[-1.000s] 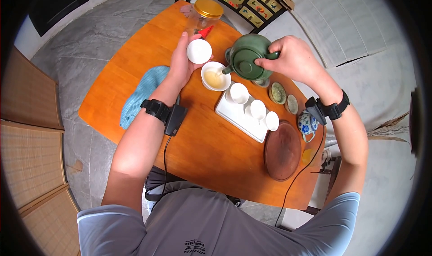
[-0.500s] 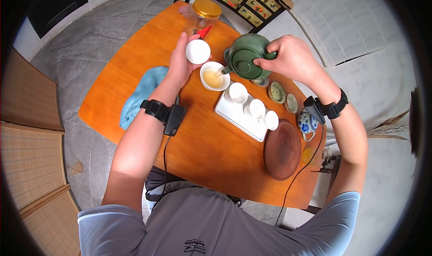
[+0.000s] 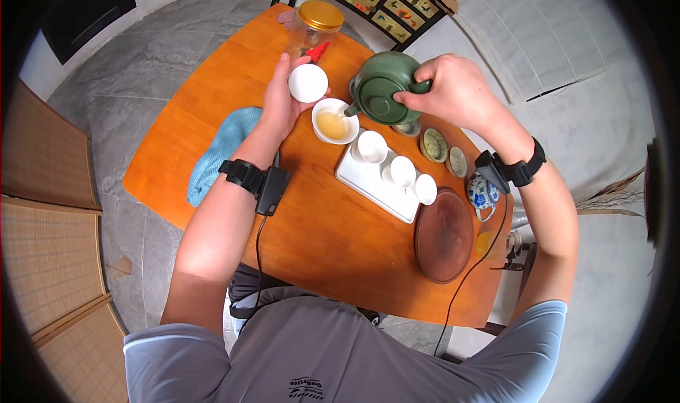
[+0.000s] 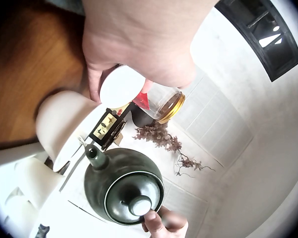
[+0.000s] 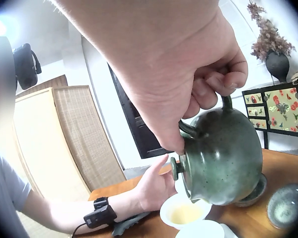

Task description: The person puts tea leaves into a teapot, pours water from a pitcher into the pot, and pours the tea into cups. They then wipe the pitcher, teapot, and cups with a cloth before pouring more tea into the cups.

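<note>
My right hand [image 3: 457,91] grips the handle of a green teapot [image 3: 386,77], its thumb against the lid. The pot is tilted, with its spout low over a white bowl [image 3: 326,137]. Pale yellow tea [image 3: 331,125] covers the bowl's bottom, and a thin stream shows at the spout. My left hand [image 3: 282,102] holds a plain round white piece [image 3: 308,83] beside the bowl; I cannot tell whether it is a lid or a cup. In the left wrist view, fingers curl round the edge of this white piece [image 4: 122,85].
A white tray [image 3: 361,185] with three white cups stands right by the bowl. Around lie a brown round board [image 3: 445,239], small green bowls [image 3: 433,145], a blue-and-white pot [image 3: 483,193], a blue cloth [image 3: 227,151] and a gold-lidded jar [image 3: 320,17].
The tea in the bowl spreads slightly wider. Both hands keep their hold, and the whole head view has drifted a little, with things appearing slightly further left.
</note>
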The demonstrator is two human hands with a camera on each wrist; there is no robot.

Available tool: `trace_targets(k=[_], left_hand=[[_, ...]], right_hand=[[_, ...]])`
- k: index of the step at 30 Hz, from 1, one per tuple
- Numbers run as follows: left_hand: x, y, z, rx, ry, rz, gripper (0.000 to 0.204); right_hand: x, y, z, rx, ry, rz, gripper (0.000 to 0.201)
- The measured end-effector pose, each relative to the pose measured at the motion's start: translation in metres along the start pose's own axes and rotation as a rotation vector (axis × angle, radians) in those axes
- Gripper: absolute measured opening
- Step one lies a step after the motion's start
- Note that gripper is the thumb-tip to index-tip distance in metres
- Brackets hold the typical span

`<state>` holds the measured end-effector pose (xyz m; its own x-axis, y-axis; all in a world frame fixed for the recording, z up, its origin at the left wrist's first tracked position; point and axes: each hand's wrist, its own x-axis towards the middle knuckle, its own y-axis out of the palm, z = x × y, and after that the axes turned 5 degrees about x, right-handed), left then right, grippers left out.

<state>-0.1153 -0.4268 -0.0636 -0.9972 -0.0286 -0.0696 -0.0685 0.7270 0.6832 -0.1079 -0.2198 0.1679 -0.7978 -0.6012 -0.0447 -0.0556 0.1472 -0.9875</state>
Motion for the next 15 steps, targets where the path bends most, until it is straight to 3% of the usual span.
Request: trace_targets(k=[15], left_hand=[[0.0006, -0.0013, 0.0004, -0.015, -0.005, 0.013, 0.065]], right_hand=[[-0.0026, 0.0021, 0.0040, -0.035, -0.031, -0.022, 0.043]])
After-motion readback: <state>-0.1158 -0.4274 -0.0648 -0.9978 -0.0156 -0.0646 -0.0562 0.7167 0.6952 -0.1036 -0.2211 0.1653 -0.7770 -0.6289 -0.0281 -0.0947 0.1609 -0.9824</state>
